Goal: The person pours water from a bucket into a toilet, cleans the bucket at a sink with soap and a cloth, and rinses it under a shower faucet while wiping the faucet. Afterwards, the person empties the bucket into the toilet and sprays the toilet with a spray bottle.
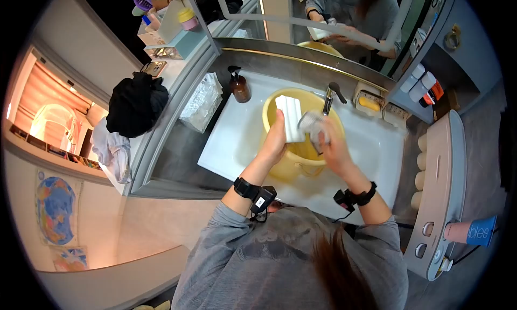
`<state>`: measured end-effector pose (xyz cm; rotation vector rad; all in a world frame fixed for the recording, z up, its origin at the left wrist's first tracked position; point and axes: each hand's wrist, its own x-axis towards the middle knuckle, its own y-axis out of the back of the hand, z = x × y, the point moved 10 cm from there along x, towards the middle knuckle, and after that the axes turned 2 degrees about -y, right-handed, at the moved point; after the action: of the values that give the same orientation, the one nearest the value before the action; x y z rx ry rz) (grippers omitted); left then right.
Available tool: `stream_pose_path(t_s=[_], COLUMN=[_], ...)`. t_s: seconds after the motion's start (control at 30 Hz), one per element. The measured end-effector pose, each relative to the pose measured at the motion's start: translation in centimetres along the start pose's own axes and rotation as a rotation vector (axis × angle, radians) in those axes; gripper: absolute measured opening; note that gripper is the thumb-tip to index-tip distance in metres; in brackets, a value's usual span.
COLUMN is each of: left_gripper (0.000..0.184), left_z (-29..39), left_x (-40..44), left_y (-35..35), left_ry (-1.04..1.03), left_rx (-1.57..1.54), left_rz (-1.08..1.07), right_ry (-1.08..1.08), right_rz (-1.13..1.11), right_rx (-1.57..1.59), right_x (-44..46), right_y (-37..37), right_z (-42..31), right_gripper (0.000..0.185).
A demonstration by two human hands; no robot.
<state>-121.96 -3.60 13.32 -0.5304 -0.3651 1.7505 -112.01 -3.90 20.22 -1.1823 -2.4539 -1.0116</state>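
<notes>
My left hand (276,136) is closed around a white ridged block (291,119), held upright above the yellow bucket (274,101). Close beside the block, my right hand (334,148) grips a greyish-white, cloth-like bundle (312,122) that is smeared by motion. I cannot tell whether bundle and block touch. The bucket stands in the white sink (366,148), and its inside is partly hidden by my hands. Just behind my right hand is a dark-handled faucet (329,99).
A brown pump bottle (239,85) stands at the sink's back left corner. Soap trays (370,100) sit at the back right. Black cloth (134,105) lies on the left ledge. A mirror (344,35) hangs behind, and a cup dispenser (439,186) is at right.
</notes>
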Motion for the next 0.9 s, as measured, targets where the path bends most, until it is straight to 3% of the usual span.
stream_pose_path(t_s=[0.1, 0.17, 0.23, 0.3, 0.43, 0.5, 0.63, 0.8, 0.9], left_gripper=[0.057, 0.056, 0.055, 0.054, 0.053, 0.052, 0.052, 0.053, 0.052], left_z=[0.5, 0.3, 0.5, 0.0, -1.5, -1.3, -1.5, -1.7, -0.4], left_x=[-0.7, -1.0, -1.3, -1.5, -2.3, -1.9, -1.0, -0.5, -0.6], left_y=[-0.2, -0.6, -1.4, -2.2, -3.6, -2.9, -0.8, -0.6, 0.0], left_ry=[0.018, 0.044, 0.028, 0.081, 0.167, 0.100, 0.081, -0.137, -0.156], left_rx=[-0.019, -0.028, -0.047, -0.051, -0.042, -0.054, -0.103, 0.194, 0.203], left_rz=[-0.038, -0.071, -0.078, -0.131, -0.118, -0.070, -0.065, -0.030, 0.017], right_ry=[-0.076, -0.120, -0.106, 0.018, 0.031, 0.161, 0.106, -0.037, 0.051], right_rz=[0.094, 0.013, 0.061, -0.094, 0.030, 0.126, 0.066, 0.064, 0.060], right_rx=[-0.096, -0.059, -0.042, -0.119, -0.160, -0.241, -0.123, 0.090, -0.074], right_x=[1.0, 1.7, 2.2, 2.7, 2.7, 2.3, 0.7, 2.7, 2.1], right_y=[3.6, 4.3, 4.6, 2.6, 1.4, 0.9, -1.7, -1.2, -1.3], right_z=[0.5, 0.4, -0.7, -2.1, -1.2, -2.2, -2.9, 0.8, -1.1], right_gripper=[0.037, 0.030, 0.033, 0.037, 0.039, 0.042, 0.040, 0.038, 0.038])
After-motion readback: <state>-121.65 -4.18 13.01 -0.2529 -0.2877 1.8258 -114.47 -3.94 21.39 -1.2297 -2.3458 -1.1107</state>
